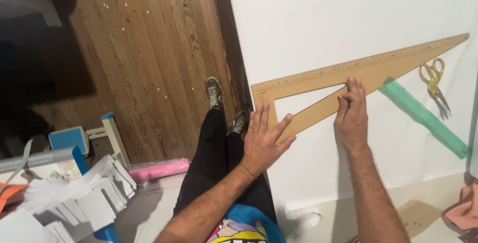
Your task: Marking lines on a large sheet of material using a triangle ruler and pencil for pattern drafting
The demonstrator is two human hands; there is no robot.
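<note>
Here, at the far left, a heap of white paper cards (94, 193) lies spilled beside a blue box (68, 138), with a pink roll (158, 169) just to their right; what sits above them in the dark corner is too dim to make out. Past these, the wooden floor (149, 49) shows, and the person's black trousers and two shoes (214, 93) stand at the edge of a large white sheet (323, 19) that covers the counter. The left hand (263, 138) lies flat and spread, fingers splayed, grasping nothing, its fingertips pressing on the short left corner of a big tan wooden set square (318, 78). This triangle lies flat on the white sheet, its long ruled edge running up to the right to a thin tip near the frame's upper right. The right hand (351, 109) rests on the triangle's lower arm with fingers bent downward onto the wood near the cut-out; whether it pinches a pencil there cannot be told. Just right of that hand, a mint-green bar (423, 116) lies slanted on the sheet, its upper end tucked against the triangle's edge. Gold-handled scissors (434, 81) lie closed just above the bar. A peach cloth (465, 208) is cut off at the lower right corner.
</note>
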